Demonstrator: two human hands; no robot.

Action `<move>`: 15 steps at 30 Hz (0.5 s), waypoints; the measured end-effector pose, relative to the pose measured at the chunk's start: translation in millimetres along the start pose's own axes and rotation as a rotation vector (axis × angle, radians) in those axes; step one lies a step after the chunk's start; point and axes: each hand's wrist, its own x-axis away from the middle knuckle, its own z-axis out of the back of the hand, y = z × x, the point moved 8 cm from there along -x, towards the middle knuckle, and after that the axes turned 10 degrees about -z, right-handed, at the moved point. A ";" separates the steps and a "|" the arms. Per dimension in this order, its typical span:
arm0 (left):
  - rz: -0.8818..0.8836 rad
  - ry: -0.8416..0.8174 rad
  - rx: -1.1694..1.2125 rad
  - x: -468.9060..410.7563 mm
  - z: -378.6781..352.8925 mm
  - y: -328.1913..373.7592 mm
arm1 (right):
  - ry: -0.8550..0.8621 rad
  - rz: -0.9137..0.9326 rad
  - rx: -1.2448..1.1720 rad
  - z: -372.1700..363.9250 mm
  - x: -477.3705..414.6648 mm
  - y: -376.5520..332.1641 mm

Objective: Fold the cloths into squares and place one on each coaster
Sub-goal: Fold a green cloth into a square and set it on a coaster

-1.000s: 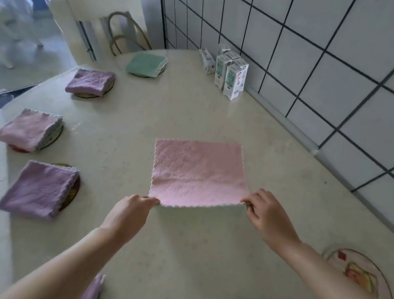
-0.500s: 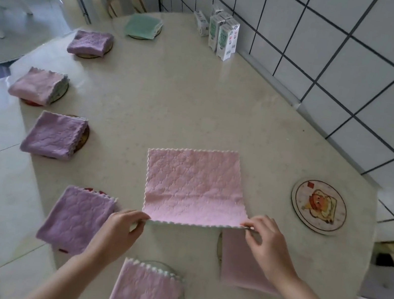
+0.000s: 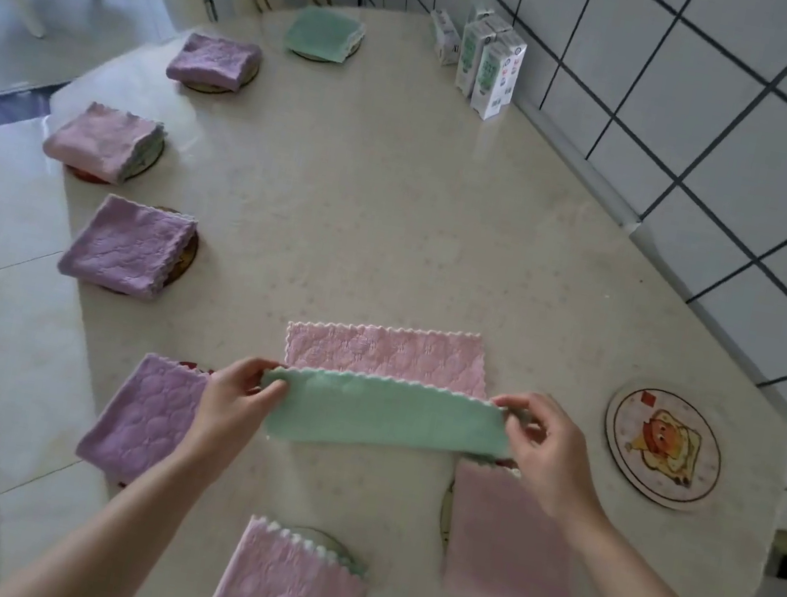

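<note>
Now the first fold is in hand: left hand (image 3: 234, 399) and right hand (image 3: 550, 455) each pinch a near corner of the cloth (image 3: 376, 418), lying toward the near edge of the table (image 3: 396, 205), green underside raised. Next, those corners must meet its far edge squarely; the right one looks bunched, perhaps.

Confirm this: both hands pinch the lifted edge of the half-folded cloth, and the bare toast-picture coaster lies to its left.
One detail is wrong. The left hand and right hand do pinch the lifted edge of the cloth, but the bare coaster lies to its right, not its left. The head view shows this.
</note>
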 end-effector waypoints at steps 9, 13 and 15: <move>0.141 0.120 -0.003 -61.1 -15.1 -32.8 | 0.011 -0.153 -0.115 -29.9 -106.6 25.0; 0.134 0.095 -0.033 -75.6 -21.4 -40.0 | -0.003 -0.208 -0.057 -39.1 -123.5 46.5; 0.136 0.062 -0.052 -81.9 -23.3 -44.4 | -0.006 -0.225 -0.040 -40.4 -129.2 52.7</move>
